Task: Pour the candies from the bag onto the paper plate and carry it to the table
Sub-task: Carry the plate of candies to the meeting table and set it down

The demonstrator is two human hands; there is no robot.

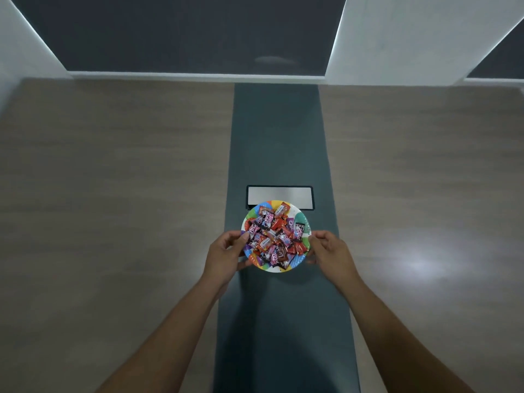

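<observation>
A colourful paper plate (299,217) sits in the middle of the view, heaped with several wrapped candies (276,236) in red, pink and purple. My left hand (225,252) grips the plate's left rim, thumb over the edge. My right hand (329,251) holds the right rim with curled fingers. The plate is over a dark green strip (279,143) that runs down the middle of a wooden table (113,194). No bag is in view.
A silver rectangular panel (279,195) with a black frame is set into the green strip just beyond the plate. Wood surface spreads wide on both sides. White walls and a dark panel (184,32) stand past the table's far edge.
</observation>
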